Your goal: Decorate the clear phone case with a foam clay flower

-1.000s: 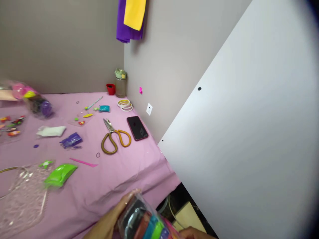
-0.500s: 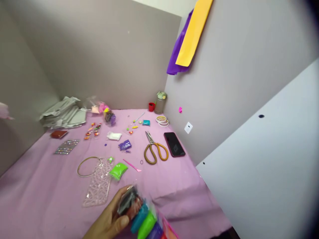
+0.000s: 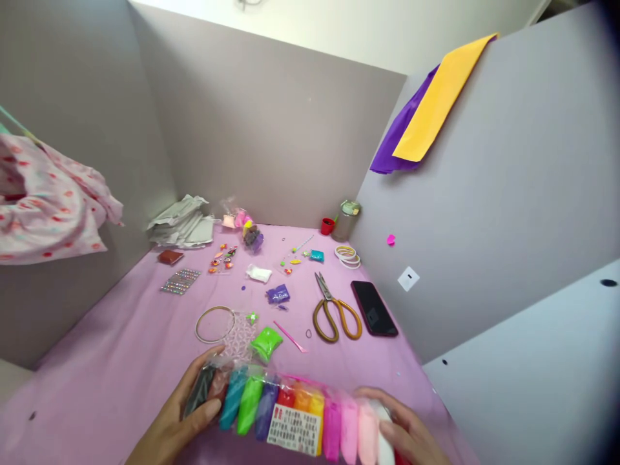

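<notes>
Grey partition walls [image 3: 271,135] box in a pink cloth-covered table [image 3: 121,361]. Left to right, I get: dotted pink fabric [image 3: 58,206] hanging, stacked pale bags [image 3: 181,223], brown packet [image 3: 169,257], gem sheet [image 3: 181,281]. Left hand [image 3: 177,420] next: fingers part-curled, thumb on the front, gripping the black end of the clear pack [image 3: 285,413]. That pack lies crosswise between both hands at the near side, multicoloured sticks in a row, printed label on its face. Beyond it I see a gold hoop [image 3: 196,326] by a clear lattice piece [image 3: 239,339], green packet [image 3: 267,343], purple packet [image 3: 278,294], pink stick [image 3: 290,337], scissors [image 3: 330,299] with blades slightly spread, phone [image 3: 374,309]. Right hand [image 3: 411,429]: half-curled, thumb in front, fingers over the top edge, gripping the pack's white end. Yellow cloth [image 3: 443,103] over purple cloth [image 3: 400,139] hangs on the right wall.
</notes>
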Tool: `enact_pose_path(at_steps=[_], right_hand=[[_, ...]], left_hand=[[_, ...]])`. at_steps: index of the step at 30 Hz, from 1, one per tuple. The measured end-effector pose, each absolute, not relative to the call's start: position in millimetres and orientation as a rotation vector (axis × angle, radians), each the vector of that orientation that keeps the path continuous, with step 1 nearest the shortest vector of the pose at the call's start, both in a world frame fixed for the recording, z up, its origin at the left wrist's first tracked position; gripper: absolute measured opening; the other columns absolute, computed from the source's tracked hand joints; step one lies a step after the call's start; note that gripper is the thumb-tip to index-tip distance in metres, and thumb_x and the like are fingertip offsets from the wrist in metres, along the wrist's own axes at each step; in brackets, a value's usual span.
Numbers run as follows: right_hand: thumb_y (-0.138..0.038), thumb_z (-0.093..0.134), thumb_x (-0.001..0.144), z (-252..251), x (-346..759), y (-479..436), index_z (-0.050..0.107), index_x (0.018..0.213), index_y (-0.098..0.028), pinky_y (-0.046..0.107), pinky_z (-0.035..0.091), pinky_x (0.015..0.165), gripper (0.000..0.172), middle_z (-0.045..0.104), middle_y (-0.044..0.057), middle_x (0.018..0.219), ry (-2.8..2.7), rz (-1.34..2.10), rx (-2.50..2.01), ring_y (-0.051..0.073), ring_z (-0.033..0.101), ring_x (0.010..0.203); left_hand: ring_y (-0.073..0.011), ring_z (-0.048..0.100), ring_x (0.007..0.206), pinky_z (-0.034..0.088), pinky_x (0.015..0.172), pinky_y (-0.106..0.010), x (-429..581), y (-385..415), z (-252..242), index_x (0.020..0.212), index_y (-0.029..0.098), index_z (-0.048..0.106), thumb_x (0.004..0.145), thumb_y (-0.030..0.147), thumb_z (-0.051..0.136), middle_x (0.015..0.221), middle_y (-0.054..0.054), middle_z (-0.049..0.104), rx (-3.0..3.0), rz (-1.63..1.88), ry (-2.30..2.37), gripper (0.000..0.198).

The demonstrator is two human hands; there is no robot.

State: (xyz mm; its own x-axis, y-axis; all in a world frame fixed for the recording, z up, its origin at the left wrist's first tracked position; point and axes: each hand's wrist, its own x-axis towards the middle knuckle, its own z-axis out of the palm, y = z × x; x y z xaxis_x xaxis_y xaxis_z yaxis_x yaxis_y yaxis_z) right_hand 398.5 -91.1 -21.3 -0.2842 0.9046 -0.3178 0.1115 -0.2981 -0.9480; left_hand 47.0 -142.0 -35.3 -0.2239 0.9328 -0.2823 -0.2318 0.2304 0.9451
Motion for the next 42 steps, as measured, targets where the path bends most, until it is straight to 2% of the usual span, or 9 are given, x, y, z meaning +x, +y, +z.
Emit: enact_pose_path(at_steps=[5, 9, 13, 20, 28, 33, 36, 39, 42], right_hand=[[-0.063, 0.073, 0.076, -7.2, 375.6, -85.3, 0.073, 0.112, -0.020, 0.038, 0.051, 0.093, 0.056, 0.070, 0.013, 0.121, -1.360, 1.586, -1.390, 0.032, 0.064, 0.109], [-0.060, 0.073, 0.077, -10.9, 366.6, -81.3, 0.073, 0.111, -0.021, 0.035, 0.052, 0.085, 0.052, 0.072, 0.010, 0.108, -1.375, 1.657, -1.346, 0.028, 0.066, 0.098], [-0.059, 0.071, 0.079, -15.6, 364.7, -80.5, 0.071, 0.112, -0.021, 0.032, 0.051, 0.075, 0.050, 0.071, 0.007, 0.098, -1.379, 1.691, -1.310, 0.024, 0.064, 0.085], [-0.053, 0.067, 0.086, -20.8, 369.0, -89.5, 0.068, 0.115, -0.022, 0.029, 0.049, 0.073, 0.043, 0.068, 0.005, 0.098, -1.369, 1.701, -1.263, 0.021, 0.062, 0.083], [-0.049, 0.068, 0.088, -26.0, 375.5, -92.6, 0.067, 0.117, -0.024, 0.027, 0.047, 0.071, 0.039, 0.067, 0.004, 0.099, -1.312, 1.746, -1.239, 0.019, 0.061, 0.082], [-0.052, 0.068, 0.086, -26.6, 376.9, -94.3, 0.067, 0.118, -0.024, 0.029, 0.049, 0.076, 0.043, 0.069, 0.006, 0.103, -1.265, 1.734, -1.277, 0.022, 0.063, 0.088], [-0.054, 0.067, 0.085, -28.1, 380.9, -96.8, 0.066, 0.120, -0.021, 0.030, 0.050, 0.074, 0.048, 0.069, 0.007, 0.101, -1.277, 1.762, -1.275, 0.022, 0.064, 0.085], [-0.056, 0.067, 0.085, -29.4, 388.4, -99.6, 0.065, 0.123, -0.020, 0.032, 0.050, 0.077, 0.053, 0.068, 0.008, 0.105, -1.367, 1.724, -1.241, 0.024, 0.064, 0.090], [-0.057, 0.078, 0.072, -28.3, 394.3, -102.5, 0.064, 0.126, -0.020, 0.034, 0.051, 0.080, 0.067, 0.068, 0.009, 0.110, -1.470, 1.642, -1.326, 0.027, 0.063, 0.093]], left_hand=[[-0.0362, 0.055, 0.129, 0.050, 0.102, -0.037, 33.1, -146.4, -40.8, 0.134, 0.031, 0.056, 0.065, 0.059, 0.078, 0.131, -0.005, 0.068, 0.744, 1.327, 1.487, 0.077], [-0.0351, 0.060, 0.122, 0.054, 0.094, -0.034, 26.8, -149.4, -42.6, 0.134, 0.030, 0.054, 0.065, 0.061, 0.076, 0.128, -0.005, 0.069, 0.741, 1.312, 1.521, 0.078], [-0.0352, 0.062, 0.119, 0.053, 0.094, -0.035, 22.9, -148.9, -49.0, 0.134, 0.028, 0.052, 0.065, 0.065, 0.074, 0.126, -0.006, 0.069, 0.784, 1.276, 1.540, 0.081], [-0.0356, 0.058, 0.121, 0.050, 0.095, -0.036, 20.5, -146.0, -59.2, 0.129, 0.029, 0.055, 0.067, 0.065, 0.074, 0.123, -0.006, 0.069, 0.902, 1.256, 1.563, 0.073], [-0.0318, 0.062, 0.117, 0.052, 0.090, -0.030, 22.7, -146.4, -57.5, 0.127, 0.030, 0.055, 0.067, 0.070, 0.071, 0.123, -0.004, 0.070, 0.939, 1.213, 1.611, 0.074], [-0.0301, 0.062, 0.118, 0.054, 0.090, -0.027, 27.1, -145.4, -58.4, 0.125, 0.031, 0.058, 0.068, 0.070, 0.071, 0.121, -0.002, 0.071, 0.980, 1.217, 1.628, 0.070], [-0.0325, 0.062, 0.119, 0.055, 0.091, -0.029, 28.0, -145.6, -58.4, 0.125, 0.030, 0.058, 0.068, 0.067, 0.072, 0.122, -0.003, 0.071, 0.983, 1.210, 1.615, 0.069], [-0.0353, 0.058, 0.126, 0.053, 0.098, -0.035, 29.3, -147.3, -58.0, 0.126, 0.032, 0.059, 0.068, 0.063, 0.075, 0.129, -0.004, 0.069, 0.962, 1.213, 1.577, 0.067], [-0.0390, 0.052, 0.132, 0.051, 0.104, -0.039, 31.9, -150.2, -56.8, 0.129, 0.032, 0.059, 0.059, 0.063, 0.081, 0.136, -0.005, 0.065, 0.959, 1.249, 1.537, 0.079]])
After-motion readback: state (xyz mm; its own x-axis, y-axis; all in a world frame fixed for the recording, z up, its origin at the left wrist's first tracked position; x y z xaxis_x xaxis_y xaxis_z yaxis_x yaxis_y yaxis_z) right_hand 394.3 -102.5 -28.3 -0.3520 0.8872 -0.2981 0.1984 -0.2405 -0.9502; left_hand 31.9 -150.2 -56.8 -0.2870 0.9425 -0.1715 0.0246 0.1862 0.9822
